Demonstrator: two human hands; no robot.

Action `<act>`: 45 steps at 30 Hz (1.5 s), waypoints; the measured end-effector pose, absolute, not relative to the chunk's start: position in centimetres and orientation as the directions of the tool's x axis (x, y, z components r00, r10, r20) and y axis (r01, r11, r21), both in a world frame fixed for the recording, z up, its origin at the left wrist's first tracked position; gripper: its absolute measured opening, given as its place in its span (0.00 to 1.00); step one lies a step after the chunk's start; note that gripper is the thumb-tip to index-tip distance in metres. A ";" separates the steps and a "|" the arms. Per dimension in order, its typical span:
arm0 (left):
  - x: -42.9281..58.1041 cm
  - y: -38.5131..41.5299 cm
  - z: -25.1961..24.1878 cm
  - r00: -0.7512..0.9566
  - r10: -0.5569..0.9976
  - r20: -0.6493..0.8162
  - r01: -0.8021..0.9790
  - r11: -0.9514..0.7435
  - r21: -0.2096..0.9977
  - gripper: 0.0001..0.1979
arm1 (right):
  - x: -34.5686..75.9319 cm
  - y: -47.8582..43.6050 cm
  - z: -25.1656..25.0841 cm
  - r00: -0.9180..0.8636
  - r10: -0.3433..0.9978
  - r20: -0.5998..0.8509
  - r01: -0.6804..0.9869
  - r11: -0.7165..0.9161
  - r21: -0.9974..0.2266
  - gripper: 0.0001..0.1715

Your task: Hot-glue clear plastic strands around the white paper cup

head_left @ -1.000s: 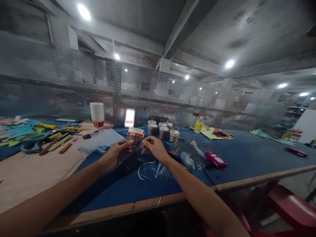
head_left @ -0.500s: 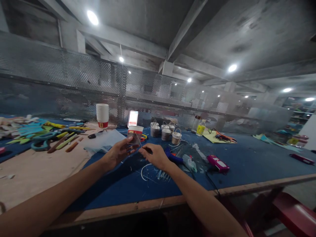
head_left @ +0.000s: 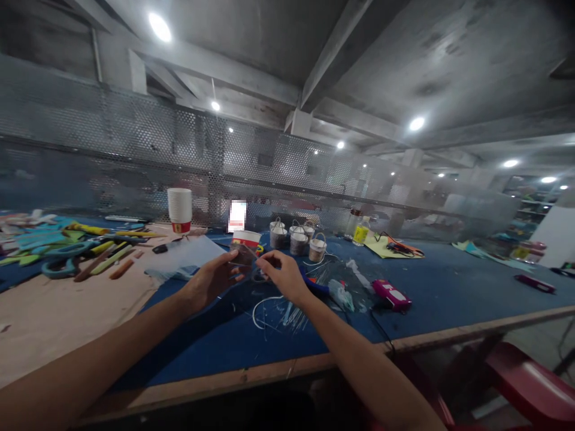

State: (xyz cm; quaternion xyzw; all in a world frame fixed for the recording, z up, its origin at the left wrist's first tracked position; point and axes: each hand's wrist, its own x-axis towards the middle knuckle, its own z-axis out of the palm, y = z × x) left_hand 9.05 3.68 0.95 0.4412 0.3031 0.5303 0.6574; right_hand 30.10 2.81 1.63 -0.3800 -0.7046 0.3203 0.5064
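My left hand (head_left: 207,280) is closed around the lower part of a paper cup (head_left: 247,236), holding it above the blue table top. The cup has a white rim and a red band, and a grey-brown wrap covers its lower side. My right hand (head_left: 284,274) is pinched at the cup's right side. A thin pale strand runs between its fingertips and the wrapped side; what it is made of I cannot make out. Just beyond stand several small wrapped buckets (head_left: 299,243) with looped handles. A blue tool (head_left: 317,285), partly hidden by my right hand, lies nearby.
Stacked paper cups (head_left: 179,209) stand back left, near scissors (head_left: 60,266) and other hand tools. Loose clear strands (head_left: 296,317) lie before me. To the right are a magenta box (head_left: 392,295), a yellow-labelled bottle (head_left: 361,232) and a red stool (head_left: 530,374). A perforated screen (head_left: 251,161) borders the back.
My right hand has risen slightly and come closer to the cup's side, bringing the strand up with it. My left hand still holds the cup. The view has shifted slightly.
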 end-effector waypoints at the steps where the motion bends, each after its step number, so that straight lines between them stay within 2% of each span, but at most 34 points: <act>1: 9.1 3.7 0.9 0.258 0.963 0.070 -0.425 0.049 0.904 0.14 | 30.2 2.9 1.7 -0.186 0.864 0.467 0.219 0.500 -0.838 0.20; 6: 9.2 3.5 0.7 0.285 0.954 0.098 -0.366 0.013 0.931 0.18 | 30.1 3.1 1.9 -0.127 0.855 0.502 0.239 0.518 -0.821 0.21; 13: 9.1 3.7 0.5 0.334 0.936 0.114 -0.350 0.010 0.937 0.21 | 29.7 3.3 1.9 -0.059 0.874 0.482 0.191 0.484 -0.854 0.15; 19: 9.2 3.3 0.6 0.320 0.937 0.139 -0.373 -0.010 0.928 0.22 | 29.8 3.3 1.7 -0.022 0.845 0.534 0.176 0.529 -0.830 0.17; 34: 9.4 3.2 0.9 0.294 0.944 0.146 -0.351 -0.035 0.936 0.18 | 30.0 3.4 1.8 -0.029 0.847 0.531 0.210 0.524 -0.825 0.15; 45: 9.4 3.0 1.0 0.300 0.945 0.131 -0.349 -0.020 0.937 0.22 | 30.3 4.0 1.4 -0.026 0.840 0.542 0.189 0.536 -0.823 0.17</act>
